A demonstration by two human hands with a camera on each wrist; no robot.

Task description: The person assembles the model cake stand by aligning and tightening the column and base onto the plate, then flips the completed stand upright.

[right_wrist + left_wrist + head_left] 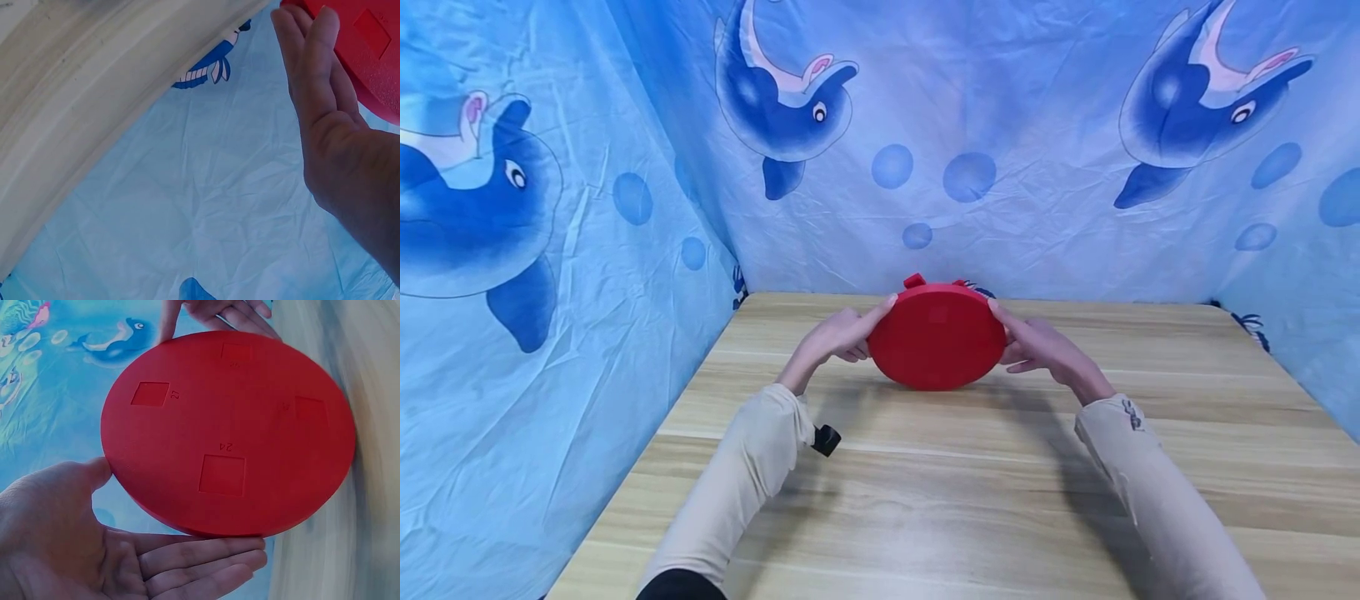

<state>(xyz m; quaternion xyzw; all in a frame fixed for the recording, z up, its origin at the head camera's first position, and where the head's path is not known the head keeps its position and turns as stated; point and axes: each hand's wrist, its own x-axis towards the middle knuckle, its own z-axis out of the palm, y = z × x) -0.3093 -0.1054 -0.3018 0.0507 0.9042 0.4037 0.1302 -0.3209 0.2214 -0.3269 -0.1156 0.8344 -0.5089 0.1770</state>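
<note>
A thick red round disc [937, 337] stands on edge at the middle of the table, its broad flat face toward me. My left hand [838, 335] holds its left rim, thumb near the top and fingers lower down. On the opposite side my right hand [1043, 343] holds the rim in the same way. The left wrist view shows the disc's face [175, 462] with square recesses and small numbers beside them, one reading 24. There the left hand's thumb [97, 474] touches the rim, with long fingers lying along it. Small red pieces [914, 281] stick up behind its top edge.
The wood-grain table [925, 500] runs back to a blue cloth [1037, 242] printed with dolphins and bubbles, which also hangs on both sides. A small black block [827, 440] sits at the left sleeve's cuff.
</note>
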